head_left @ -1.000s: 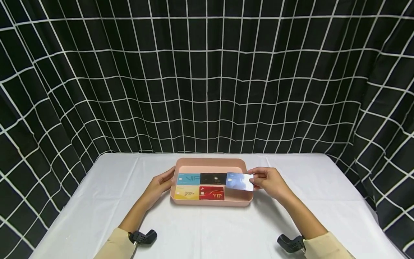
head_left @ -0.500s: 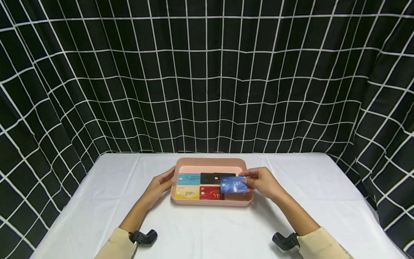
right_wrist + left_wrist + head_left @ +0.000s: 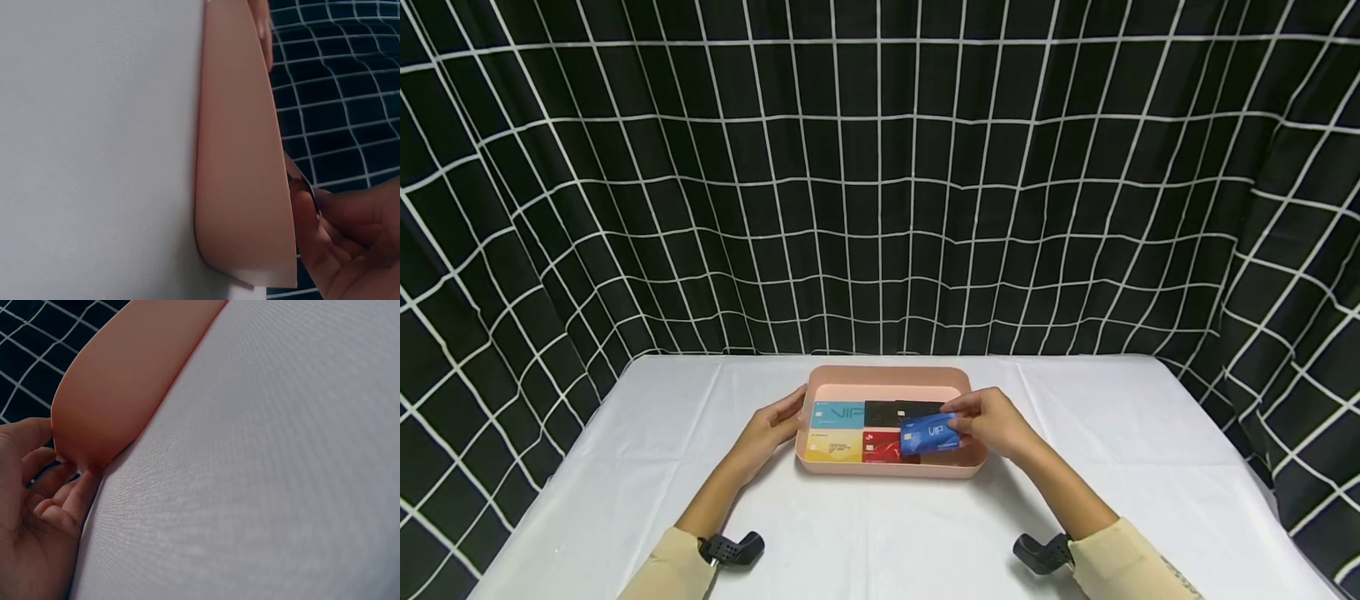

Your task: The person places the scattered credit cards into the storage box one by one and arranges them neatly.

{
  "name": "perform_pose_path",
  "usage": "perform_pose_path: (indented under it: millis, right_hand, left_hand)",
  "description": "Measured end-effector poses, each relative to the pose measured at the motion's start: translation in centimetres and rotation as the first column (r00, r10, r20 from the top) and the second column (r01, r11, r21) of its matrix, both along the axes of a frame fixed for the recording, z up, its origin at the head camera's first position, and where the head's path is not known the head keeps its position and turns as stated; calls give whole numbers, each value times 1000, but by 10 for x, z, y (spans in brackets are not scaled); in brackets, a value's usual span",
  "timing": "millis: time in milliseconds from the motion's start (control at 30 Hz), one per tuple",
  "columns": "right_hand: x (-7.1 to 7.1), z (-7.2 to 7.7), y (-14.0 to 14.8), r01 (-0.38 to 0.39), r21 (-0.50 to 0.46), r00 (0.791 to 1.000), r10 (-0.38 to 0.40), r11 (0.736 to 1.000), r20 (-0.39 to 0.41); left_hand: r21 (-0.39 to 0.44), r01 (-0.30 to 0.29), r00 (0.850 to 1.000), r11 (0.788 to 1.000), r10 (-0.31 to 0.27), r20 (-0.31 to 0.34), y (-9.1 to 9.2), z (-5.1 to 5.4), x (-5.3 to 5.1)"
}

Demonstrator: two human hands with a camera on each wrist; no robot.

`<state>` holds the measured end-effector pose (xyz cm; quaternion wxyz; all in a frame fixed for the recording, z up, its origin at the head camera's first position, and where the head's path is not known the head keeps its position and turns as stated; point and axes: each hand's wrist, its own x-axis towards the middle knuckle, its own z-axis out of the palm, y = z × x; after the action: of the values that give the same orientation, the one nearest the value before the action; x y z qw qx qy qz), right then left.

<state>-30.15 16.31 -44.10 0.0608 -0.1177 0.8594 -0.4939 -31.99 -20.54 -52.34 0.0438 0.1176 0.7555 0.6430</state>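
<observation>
My right hand pinches a blue VIP card above the right part of a pink tray. The card is tilted and covers parts of a red card and a black card. Another black card lies beside that one, partly overlapped. A light blue VIP card and a yellow card lie at the tray's left. My left hand holds the tray's left end, its fingers against the outer wall in the left wrist view. The right wrist view hides most of the held card.
A white cloth covers the table, with wide room around the tray. A black curtain with a white grid hangs behind and on both sides. Each wrist bears a black camera mount.
My right hand has moved left with the blue card, from the tray's right rim inward and slightly nearer to me. The left hand and the tray have stayed put.
</observation>
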Motion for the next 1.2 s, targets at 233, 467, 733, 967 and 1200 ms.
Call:
perform_pose_path:
  millis: [233, 467, 733, 967, 1200]
  right_hand:
    - [-2, -2, -6, -10, 42, 999, 11, 999, -34]
    - [-5, -5, -10, -20, 53, 1000, 21, 998, -21]
    - [-5, -8, -12, -8, 119, 999, 13, 993, -39]
    - [-5, -8, -14, -9, 154, 999, 15, 988, -38]
    - [-5, -6, -16, -2, 233, 999, 10, 973, -32]
  left_hand:
    - [1, -8, 1000, 1000, 8, 9, 0, 0, -1]
    - [0, 4, 1000, 1000, -4, -3, -1, -2, -3]
    - [13, 3, 1000, 1000, -3, 1, -1, -2, -2]
    - [5, 5, 1000, 1000, -5, 2, -2, -3, -3]
    - [0, 9, 1000, 1000, -9, -4, -2, -4, -3]
